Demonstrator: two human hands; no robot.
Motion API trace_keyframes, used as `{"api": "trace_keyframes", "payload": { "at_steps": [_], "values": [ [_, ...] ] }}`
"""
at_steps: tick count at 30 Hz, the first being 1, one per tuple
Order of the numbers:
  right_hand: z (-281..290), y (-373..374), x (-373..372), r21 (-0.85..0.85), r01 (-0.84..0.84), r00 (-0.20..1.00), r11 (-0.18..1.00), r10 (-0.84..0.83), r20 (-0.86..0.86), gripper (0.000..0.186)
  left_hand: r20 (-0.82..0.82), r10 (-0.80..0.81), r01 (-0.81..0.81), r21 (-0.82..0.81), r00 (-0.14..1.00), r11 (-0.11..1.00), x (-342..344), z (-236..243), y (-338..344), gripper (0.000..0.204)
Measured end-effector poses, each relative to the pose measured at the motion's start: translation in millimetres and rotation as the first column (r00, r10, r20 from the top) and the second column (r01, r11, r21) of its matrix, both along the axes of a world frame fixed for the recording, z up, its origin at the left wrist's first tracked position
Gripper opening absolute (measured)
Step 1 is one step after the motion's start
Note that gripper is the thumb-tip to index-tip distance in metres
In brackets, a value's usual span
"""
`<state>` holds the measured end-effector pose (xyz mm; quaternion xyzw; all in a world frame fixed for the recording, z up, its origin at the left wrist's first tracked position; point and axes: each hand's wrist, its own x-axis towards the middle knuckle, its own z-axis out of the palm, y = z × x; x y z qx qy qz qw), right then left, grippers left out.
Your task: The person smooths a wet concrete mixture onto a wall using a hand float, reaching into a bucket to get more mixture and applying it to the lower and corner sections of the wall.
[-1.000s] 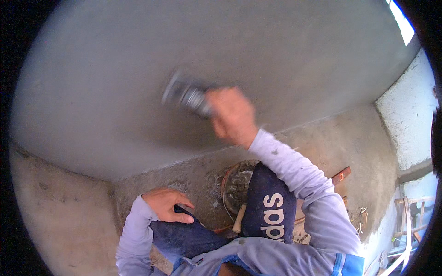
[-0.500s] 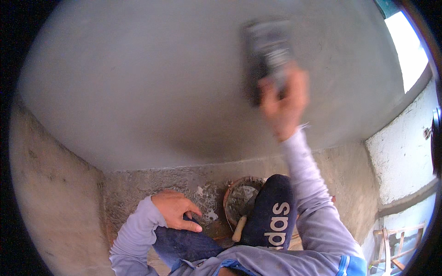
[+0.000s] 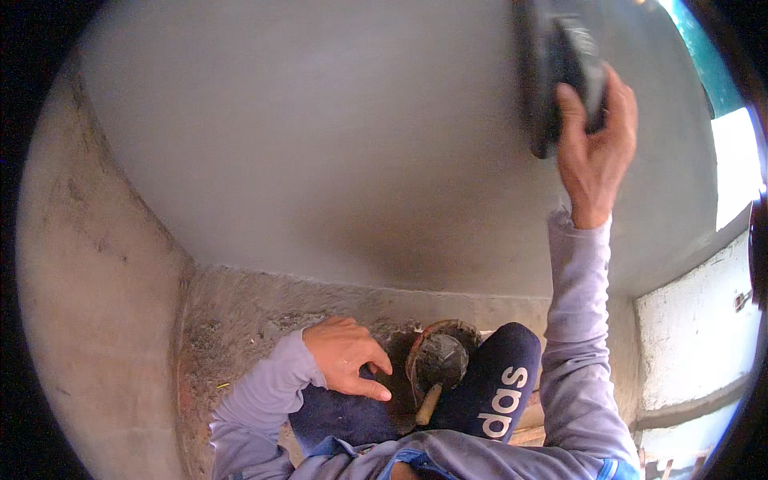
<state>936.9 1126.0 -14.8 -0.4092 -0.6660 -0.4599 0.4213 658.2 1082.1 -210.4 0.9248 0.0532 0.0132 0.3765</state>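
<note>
High on the wall, farther right than before, the right hand gripped the float, its markings blurred; the left hand lay loosely curled on white-lettered trousers.

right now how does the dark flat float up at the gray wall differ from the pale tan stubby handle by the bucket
The dark flat float is near black; the pale tan stubby handle is light. The float is up at the gray wall; the handle sits low, by the rim of the round reddish-brown bucket. The float is in the grip of the right hand; the handle is in neither hand. Both are longer than wide.
</note>
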Motion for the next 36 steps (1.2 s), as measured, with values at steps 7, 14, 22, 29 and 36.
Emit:
{"api": "trace_keyframes", "payload": {
  "at_steps": [7, 14, 22, 29, 36],
  "values": [
    [-155.3, 7.5, -93.8, -0.601, 0.044, 0.926, 0.798, 0.194, 0.325, 0.045, 0.037, 0.037, -0.036, -0.014, 0.999, 0.999, -17.5, 0.3, -1.9, 0.050],
    [-39.8, -16.2, -43.4, -0.203, 0.034, 0.996, 0.979, -0.050, -0.077, 0.037, 0.034, 0.041, -0.038, -0.077, 0.999, 0.996, -27.9, 0.6, -8.2, 0.053],
    [-18.1, 32.6, -72.0, -0.038, 0.073, 0.985, 0.997, -0.066, 0.157, 0.040, 0.067, 0.052, -0.047, -0.078, 0.996, 0.996, -28.0, 1.5, -9.6, 0.053],
    [-153.7, -8.0, -125.2, -0.636, -0.063, 0.933, 0.769, 0.271, 0.235, 0.041, 0.094, 0.091, -0.087, -0.043, 0.991, 0.995, -39.5, 1.1, -13.2, 0.048],
    [18.1, 55.4, -125.7, 0.038, 0.019, 0.950, 0.999, -0.030, 0.311, 0.041, 0.098, 0.092, -0.080, -0.119, 0.991, 0.990, -35.0, 0.7, -9.7, 0.049]
  ]
}}
